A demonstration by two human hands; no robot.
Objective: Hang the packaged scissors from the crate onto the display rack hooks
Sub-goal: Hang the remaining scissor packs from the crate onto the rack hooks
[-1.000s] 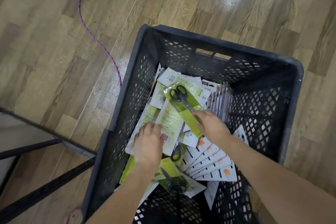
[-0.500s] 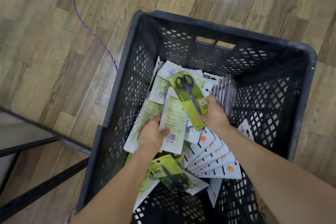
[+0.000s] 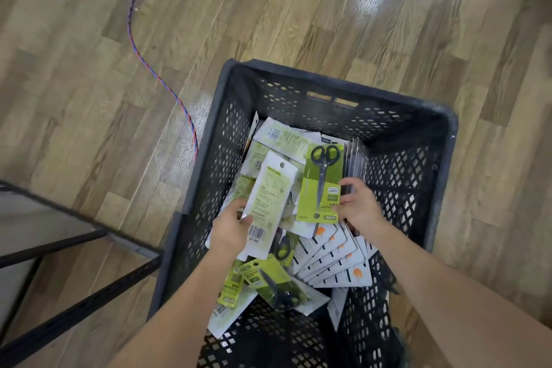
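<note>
Two hands, two scissor packs, held above one black crate (image 3: 442,188).

The left hand (image 3: 230,230) grips a pack showing its white back (image 3: 268,203) at 9 o'clock; the right hand (image 3: 360,209) pinches a green-fronted pack (image 3: 321,185) at 3 o'clock. More packs lie heaped below, overlapping too much to count; a fan of white cards (image 3: 334,260) sits at 5 o'clock. Both forearms run off the picture's bottom edge.

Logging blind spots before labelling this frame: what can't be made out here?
- Display rack hooks: head view, outside the frame.
- Left-held pack: printed back faces the camera, scissors hidden.
- Crate near end: cut off by the bottom edge.
- Small print on right-held pack: too small.
</note>
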